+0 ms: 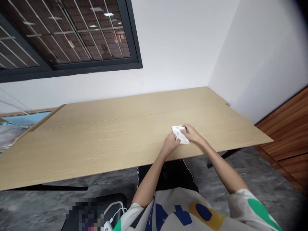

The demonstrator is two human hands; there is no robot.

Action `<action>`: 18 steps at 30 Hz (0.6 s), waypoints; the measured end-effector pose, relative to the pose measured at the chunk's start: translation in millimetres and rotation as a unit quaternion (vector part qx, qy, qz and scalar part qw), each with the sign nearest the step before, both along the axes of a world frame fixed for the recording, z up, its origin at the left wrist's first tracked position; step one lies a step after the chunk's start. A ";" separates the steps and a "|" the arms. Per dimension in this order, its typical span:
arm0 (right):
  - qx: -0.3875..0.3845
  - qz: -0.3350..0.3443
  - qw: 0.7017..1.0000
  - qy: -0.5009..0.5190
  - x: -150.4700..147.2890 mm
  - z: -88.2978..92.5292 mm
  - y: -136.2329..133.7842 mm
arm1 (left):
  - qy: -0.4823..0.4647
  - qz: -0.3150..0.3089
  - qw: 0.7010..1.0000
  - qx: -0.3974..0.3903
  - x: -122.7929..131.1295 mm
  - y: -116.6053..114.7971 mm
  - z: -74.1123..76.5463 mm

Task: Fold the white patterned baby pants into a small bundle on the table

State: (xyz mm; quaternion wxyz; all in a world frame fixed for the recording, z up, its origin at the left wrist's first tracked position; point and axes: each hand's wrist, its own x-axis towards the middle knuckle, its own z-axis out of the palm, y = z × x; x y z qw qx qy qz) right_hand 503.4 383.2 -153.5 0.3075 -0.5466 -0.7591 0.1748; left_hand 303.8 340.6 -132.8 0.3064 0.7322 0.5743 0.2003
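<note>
A crumpled white sheet (180,134) of paper or thin fabric, with faint grey printing, lies near the front edge of the pale wood table (96,150). My left hand (170,143) pinches its lower left side with the fingers on top. My right hand (191,133) presses on its upper right side, with the fingertips curled over it. The two hands nearly meet, and they hide part of the sheet.
The tabletop has a seam along its length and meets a white wall (144,77) at the far side. A wooden cabinet (286,141) stands to the right. A dark chair (96,208) sits below on the grey floor (245,163).
</note>
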 end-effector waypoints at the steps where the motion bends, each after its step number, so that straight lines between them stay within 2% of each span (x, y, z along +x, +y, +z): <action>1: -0.021 -0.005 1.000 0.022 15.2 6.0 -21.0 | -0.011 -0.025 1.000 0.000 9.7 -10.7 1.3; 4: -0.056 -0.065 0.994 0.073 59.8 29.9 -88.9 | -0.050 -0.128 0.990 -0.020 36.6 -42.3 6.9; 7: -0.079 -0.107 0.976 0.173 93.9 57.3 -157.1 | -0.119 -0.245 0.961 -0.047 58.1 -73.5 19.4; 9: -0.072 -0.206 0.947 0.234 106.8 71.8 -195.2 | -0.182 -0.292 0.938 -0.034 69.8 -94.0 31.9; 10: -0.070 -0.258 0.924 0.274 110.3 76.5 -210.3 | -0.213 -0.315 0.925 -0.024 75.2 -103.7 38.7; 12: -0.062 -0.346 0.867 0.353 112.8 80.4 -231.5 | -0.262 -0.367 0.893 -0.012 85.1 -120.8 51.0; 14: -0.057 -0.388 0.825 0.406 111.4 78.1 -242.1 | -0.281 -0.406 0.870 -0.008 93.7 -133.1 59.0; 18: -0.070 -0.393 0.802 0.445 106.3 69.4 -248.4 | -0.274 -0.412 0.869 0.009 105.2 -142.6 62.0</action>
